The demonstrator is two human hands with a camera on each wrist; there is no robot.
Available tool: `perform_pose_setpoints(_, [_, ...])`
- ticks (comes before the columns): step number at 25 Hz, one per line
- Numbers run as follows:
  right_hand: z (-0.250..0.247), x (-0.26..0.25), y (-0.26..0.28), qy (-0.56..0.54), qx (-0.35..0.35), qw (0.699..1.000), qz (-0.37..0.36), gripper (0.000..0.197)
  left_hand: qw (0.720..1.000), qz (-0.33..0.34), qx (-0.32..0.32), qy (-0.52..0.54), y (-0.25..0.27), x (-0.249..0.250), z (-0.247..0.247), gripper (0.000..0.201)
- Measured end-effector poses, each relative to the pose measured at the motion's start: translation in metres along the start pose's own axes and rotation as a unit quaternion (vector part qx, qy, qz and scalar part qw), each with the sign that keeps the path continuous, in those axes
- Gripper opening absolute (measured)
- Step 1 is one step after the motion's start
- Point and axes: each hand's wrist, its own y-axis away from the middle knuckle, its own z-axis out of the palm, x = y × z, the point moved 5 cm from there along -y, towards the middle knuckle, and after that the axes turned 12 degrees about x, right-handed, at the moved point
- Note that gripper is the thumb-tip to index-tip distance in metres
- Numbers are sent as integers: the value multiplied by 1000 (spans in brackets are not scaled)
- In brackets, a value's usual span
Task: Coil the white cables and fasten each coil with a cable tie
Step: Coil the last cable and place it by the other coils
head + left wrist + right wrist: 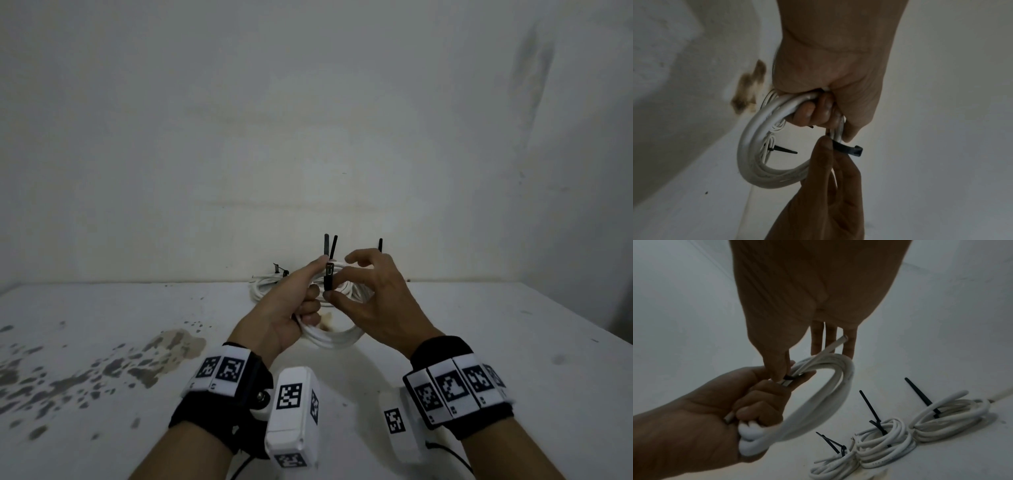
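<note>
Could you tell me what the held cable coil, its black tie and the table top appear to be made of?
Held cable coil: likely flexible plastic sheathing, smooth and faintly glossy, bending in even loops.
Black tie: probably nylon, matte, a thin flat strap with a blocky head.
Table top: white paint over something hard; grey patches show through, base material unclear.

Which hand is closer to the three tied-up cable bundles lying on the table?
Right. The right hand reaches farther forward, just before the tied bundles by the wall, pinching the black cable tie. The left hand holds the white coil slightly nearer the person.
</note>
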Motion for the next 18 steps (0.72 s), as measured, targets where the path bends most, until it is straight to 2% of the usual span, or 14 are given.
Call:
perform_pose_setpoints(6, [2,-30,-2,17,7,998,-67,5,999,16,49,14,-11,-1,-12,23])
perform_pose_setpoints(8, [-3,-30,-4,-38,12,999,-12,8,998,27,49,8,-9,2,-12,22])
perform_pose_setpoints(10, [-7,-27,-6,-128,45,987,89,12,997,51,53,-17,-5,8,-12,20])
perform_pose_setpoints(14, [1,-26,-5,-300,85,911,270,14,990,89,56,-96,1,9,-11,25])
perform_pose_setpoints(16, [0,-25,-6,-340,98,888,294,18,987,100,61,-109,2,10,-13,20])
perform_pose_setpoints(18, [-9,-22,-10,-333,134,889,285,18,987,105,58,-110,2,13,-14,20])
